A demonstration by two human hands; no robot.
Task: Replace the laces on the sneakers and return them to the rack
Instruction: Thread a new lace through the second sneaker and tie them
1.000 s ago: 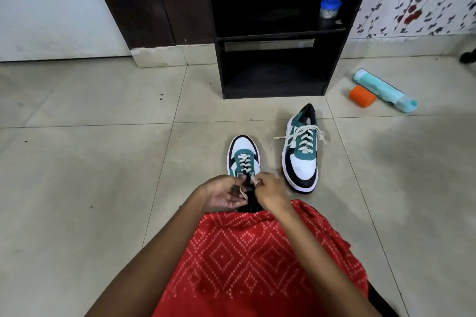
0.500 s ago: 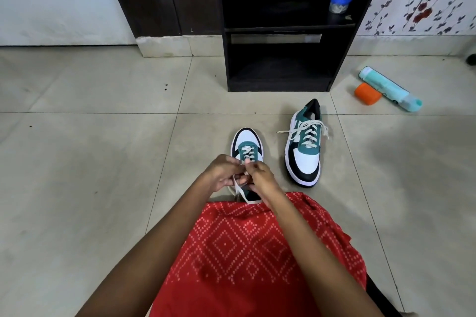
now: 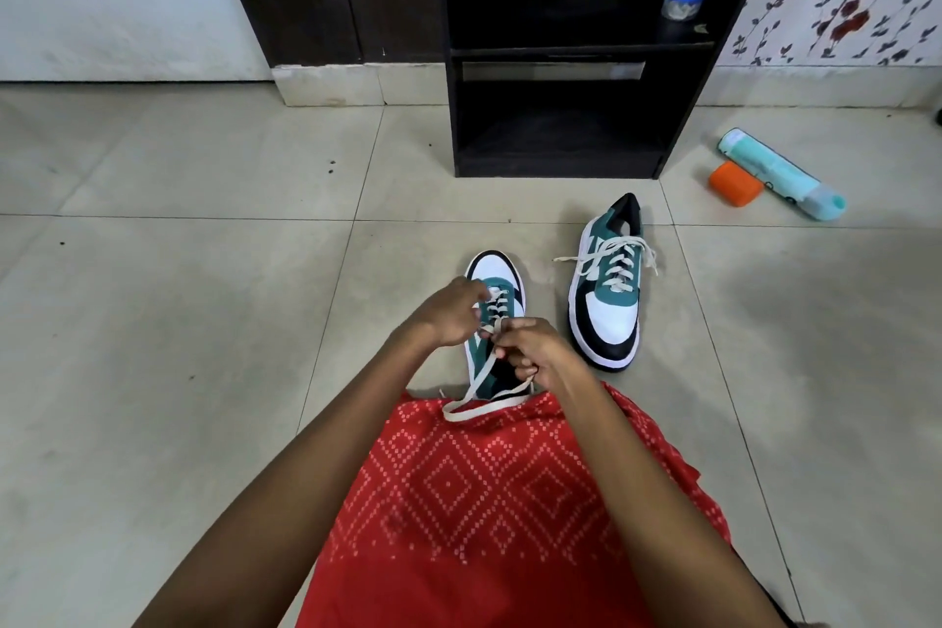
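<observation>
Head: left hand (image 3: 448, 316), right hand (image 3: 540, 354), lace (image 3: 461, 417)

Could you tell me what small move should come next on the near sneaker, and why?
Probably pull the lace taut: the left hand and right hand both pinch it above the near sneaker, and a slack loop droops onto the red garment.

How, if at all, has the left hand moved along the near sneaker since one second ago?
Yes. The left hand has moved forward along the near sneaker, toward its white toe.
</observation>
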